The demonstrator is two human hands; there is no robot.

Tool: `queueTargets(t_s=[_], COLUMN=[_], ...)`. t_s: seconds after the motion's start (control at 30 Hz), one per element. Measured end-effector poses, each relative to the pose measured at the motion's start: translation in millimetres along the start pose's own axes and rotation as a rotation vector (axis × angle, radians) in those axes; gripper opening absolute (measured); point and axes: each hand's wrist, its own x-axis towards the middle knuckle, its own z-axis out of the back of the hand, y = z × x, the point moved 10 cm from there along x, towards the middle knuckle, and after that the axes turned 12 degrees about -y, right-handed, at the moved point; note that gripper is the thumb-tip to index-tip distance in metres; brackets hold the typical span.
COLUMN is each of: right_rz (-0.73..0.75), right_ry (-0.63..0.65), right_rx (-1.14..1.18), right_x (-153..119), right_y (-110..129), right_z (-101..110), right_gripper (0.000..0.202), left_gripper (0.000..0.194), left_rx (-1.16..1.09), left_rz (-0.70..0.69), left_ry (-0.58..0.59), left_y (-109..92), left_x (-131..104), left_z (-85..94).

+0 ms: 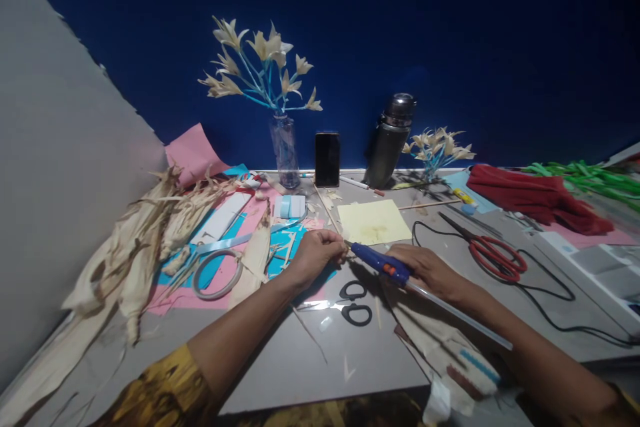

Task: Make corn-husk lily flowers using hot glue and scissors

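Observation:
My right hand grips a blue hot glue gun with a clear glue stick sticking out of its back end. The gun's nozzle points left and meets the fingertips of my left hand. Those fingers are pinched together; whatever they hold is too small and covered to name. Just below the two hands, black-handled scissors lie on the table. A yellow paper sheet is flat behind the gun's tip. Blue paper with pale scraps lies beside my left hand.
Dried corn husks and a tape roll cover the left side. Behind stand a vase of husk flowers, a phone and a flask. Red-handled scissors, a black cord and a red cloth lie right.

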Motion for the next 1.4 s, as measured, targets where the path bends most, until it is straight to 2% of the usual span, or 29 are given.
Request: queueTargets(t_s=[0.17, 0.3, 0.5, 0.6, 0.67, 0.77, 0.83, 0.93, 1.07, 1.1, 1.17, 1.23, 1.27, 1.33, 1.4], right_rz=[-0.016, -0.053, -0.31, -0.377, -0.373, -0.293, -0.26, -0.344, -0.446, -0.457, -0.467, -0.499, -0.546, -0.689, -0.799], right_ry=[-0.006, -0.019, -0.065, -0.032, -0.013, 0.016, -0.01, -0.113, 0.0, -0.013, -0.146, -0.279, -0.291, -0.222, -0.164], right_rx=[-0.013, -0.096, -0.495, -0.524, -0.5, -0.451, -0.465, -0.598, -0.78, -0.778, -0.656, -0.328, -0.103, 0.361, 0.664], right_x=[-1.3, -4.7, -13.3, -17.6, -18.2, -11.9, -2.1, 15.1, 28.1, 30.1, 34.6, 38.4, 40.1, 43.3, 47.3], right_y=[2.2, -2.3, -52.6, -74.4, -79.9, -69.4, -56.7, -45.9, -46.9, -46.7, -42.4, -39.7, -41.0, -42.3, -37.3], right_z=[8.0, 20.4, 38.1, 35.5, 34.2, 32.6, 35.3, 44.1, 32.0, 31.8, 37.3, 36.2, 27.7, -3.5, -31.1], right_gripper=[0.015, 0.021, 0.031, 0.034, 0.037, 0.044, 0.046, 0.033, 0.021, 0.02, 0.018, 0.019, 0.022, 0.029, 0.035], left_gripper=[0.01, 0.012, 0.017, 0.018, 0.019, 0.021, 0.023, 0.025, 0.026, 0.026, 0.025, 0.024, 0.023, 0.023, 0.022], left_rx=[-0.049, -0.103, -0.176, -0.193, -0.2, -0.228, -0.254, -0.287, -0.302, -0.296, -0.282, -0.276, -0.276, -0.276, -0.264], left_rz=[0.023, 0.092, 0.184, 0.19, 0.18, 0.16, 0.152, 0.139, 0.118, 0.116, 0.117, 0.112, 0.108, 0.098, 0.088], left_ry=[0.003, 0.023, 0.083, 0.104, 0.115, 0.124, 0.128, 0.126, 0.099, 0.095, 0.09, 0.09, 0.089, 0.084, 0.075], left_y=[2.2, 3.0, 3.2, 2.5, 1.6, -0.8, -2.7, -6.8, -12.4, -12.7, -12.5, -12.5, -12.8, -14.1, -15.5], left_x=[-0.1, -2.8, -6.1, -6.1, -5.6, -5.2, -5.7, -7.4, -8.5, -8.6, -8.7, -8.9, -9.2, -10.1, -11.3], left_z=[0.6, -1.1, -5.5, -5.8, -5.8, -5.7, -6.2, -6.4, -2.5, -1.5, -0.2, 0.4, 0.4, 0.5, 0.8])
